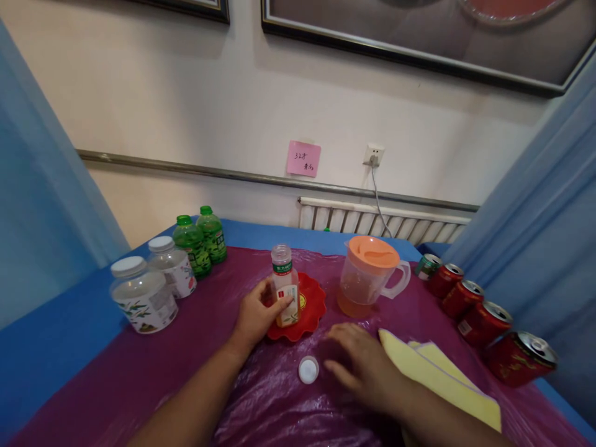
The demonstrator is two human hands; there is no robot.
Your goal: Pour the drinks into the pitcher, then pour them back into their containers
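Note:
My left hand (259,313) is wrapped around a clear plastic bottle (282,273) with a green and white label. The bottle stands uncapped and upright on a red scalloped plate (315,304), a little amber liquid low inside it. Nearer to me, a white bottle cap (308,370) lies on the purple plastic sheet. Just right of that cap hovers or rests my right hand (356,360), its fingers apart and nothing in them. A clear pitcher (359,285) with an orange lid and some amber liquid stands beyond my right hand.
To the left are two clear jars (145,301) with white lids and two green bottles (212,236). A folded yellow cloth (442,375) lies beside my right forearm. Several drink cans (484,323) line the right edge. A radiator (354,217) runs along the wall behind.

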